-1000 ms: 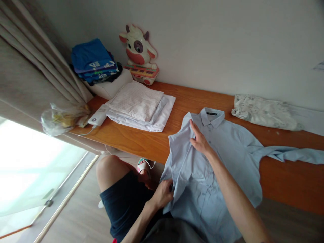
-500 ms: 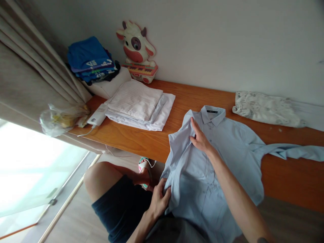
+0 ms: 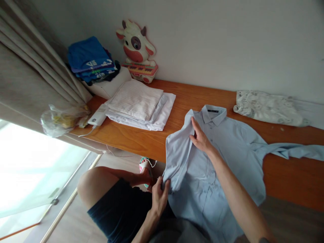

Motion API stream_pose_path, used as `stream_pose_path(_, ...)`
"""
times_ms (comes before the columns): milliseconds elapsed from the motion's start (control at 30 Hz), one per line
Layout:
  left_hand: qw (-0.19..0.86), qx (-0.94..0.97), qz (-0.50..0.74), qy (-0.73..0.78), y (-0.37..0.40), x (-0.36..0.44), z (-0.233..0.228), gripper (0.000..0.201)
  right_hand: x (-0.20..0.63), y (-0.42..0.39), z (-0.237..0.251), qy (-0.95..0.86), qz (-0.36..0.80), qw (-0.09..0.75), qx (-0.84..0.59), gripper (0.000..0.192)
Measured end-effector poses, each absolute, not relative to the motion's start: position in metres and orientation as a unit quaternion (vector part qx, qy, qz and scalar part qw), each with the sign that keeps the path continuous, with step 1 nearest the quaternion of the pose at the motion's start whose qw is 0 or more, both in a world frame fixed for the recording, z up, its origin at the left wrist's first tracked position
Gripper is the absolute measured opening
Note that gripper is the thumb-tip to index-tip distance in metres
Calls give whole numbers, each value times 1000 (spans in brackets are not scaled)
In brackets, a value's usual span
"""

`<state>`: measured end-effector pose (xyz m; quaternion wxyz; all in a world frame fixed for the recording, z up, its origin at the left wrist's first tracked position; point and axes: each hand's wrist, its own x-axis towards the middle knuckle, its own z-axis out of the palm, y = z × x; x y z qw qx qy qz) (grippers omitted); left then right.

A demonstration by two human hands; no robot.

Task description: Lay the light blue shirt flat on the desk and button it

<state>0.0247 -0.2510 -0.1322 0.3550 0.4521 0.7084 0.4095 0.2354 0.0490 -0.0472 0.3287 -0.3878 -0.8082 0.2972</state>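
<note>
Where the orange wooden desk [image 3: 141,141] meets a white wall, the left hand [image 3: 158,199] pinches the pale blue shirt [image 3: 227,158] hem; the right hand [image 3: 199,138], fingers together, presses its folded side beside folded white laundry [image 3: 141,104].

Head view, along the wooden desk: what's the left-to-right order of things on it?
Clear plastic bag of yellow items → white power bank with cable → stack of folded white cloths → pale blue collared shirt, pressed by the right hand → crumpled white patterned cloth.
</note>
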Motion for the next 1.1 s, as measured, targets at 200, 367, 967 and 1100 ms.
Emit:
stream_pose_path(200, 275, 495, 356, 743, -260, 20, -157, 34, 235, 50, -48, -810, 300, 327, -384, 98)
stream_pose_path(367, 358, 451, 360, 734, -252, 21, -151, 32, 235, 47, -43, -804, 303, 320, -400, 97)
stream_pose_path(967, 333, 432, 541, 641, -184, 7, -101, 32, 224, -125, -9, -735, 343, 244, -531, 33)
stream_pose_path(1100, 392, 388, 523, 650, -180, 3, -105, 39, 202, -174, -47, -723, 354, 127, -579, 45)
